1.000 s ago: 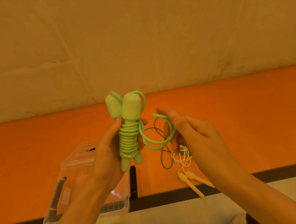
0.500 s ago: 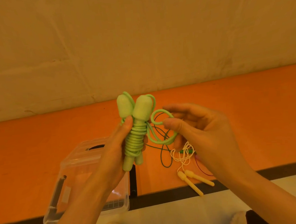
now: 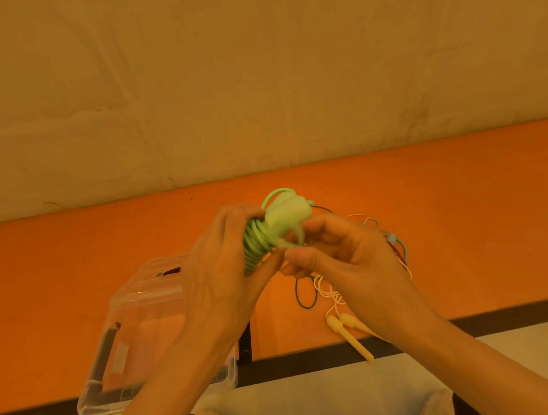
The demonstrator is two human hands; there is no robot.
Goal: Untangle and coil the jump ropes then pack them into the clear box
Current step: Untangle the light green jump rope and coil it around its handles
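Rope: green jump rope (image 3: 269,230) sits between your fingers, left hand (image 3: 219,276) curled round its coils.
Right hand (image 3: 337,254): pinching the loose loop.
Look: pale handles, tight wraps.
Box: clear box (image 3: 134,317) below your left fingers.

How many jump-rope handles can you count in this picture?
4: two green handles side by side in the hands, two yellow handles lying on the orange table. Others may hide under the right hand.

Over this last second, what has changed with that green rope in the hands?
The green jump rope has tipped from upright to leaning away, and its loose loop has shrunk as the right hand closed in, pinching the end against the bundle. The left hand still grips the coils. The clear box and yellow rope lie unmoved.
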